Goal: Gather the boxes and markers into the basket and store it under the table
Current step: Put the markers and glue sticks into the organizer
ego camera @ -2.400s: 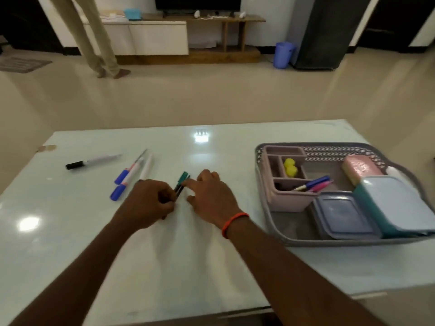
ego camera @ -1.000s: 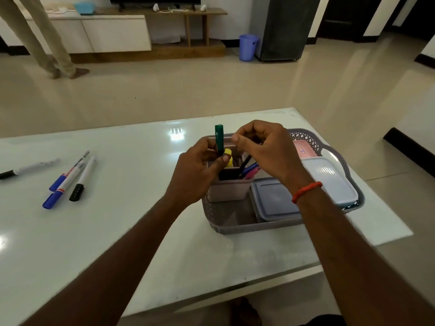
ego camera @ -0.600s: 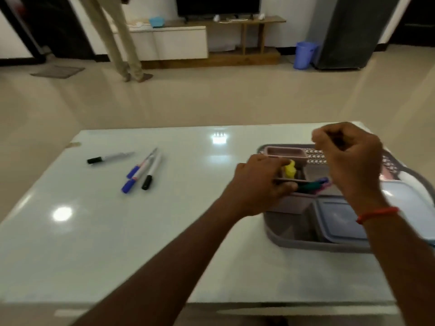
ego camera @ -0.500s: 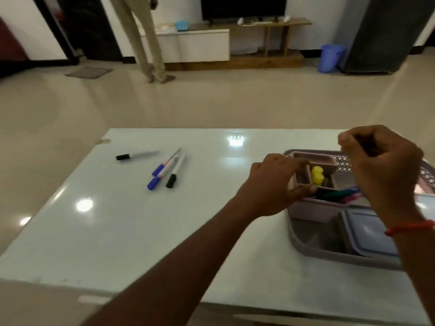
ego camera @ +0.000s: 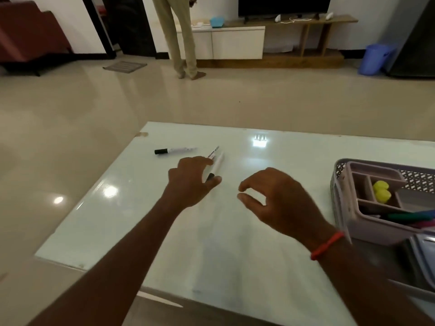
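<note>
There is one camera, and it sits on the person's head. It looks forward and down. The counter (ego camera: pixel 235 243) is close and fills the lower half of the frame. The left arm (ego camera: pixel 131 250) and the right arm (ego camera: pixel 367 278) come in from the bottom edge. The basket (ego camera: pixel 335 184) is cut off at the right edge. The upper half shows the floor (ego camera: pixel 70 109) and, far off at the top, a shelf (ego camera: pixel 306 20) by the wall. The view is very wide.

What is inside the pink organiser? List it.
The pink organiser holds a yellow object in a small compartment and a green marker among others in the front one. Its front wall hides what lies beneath.
</note>
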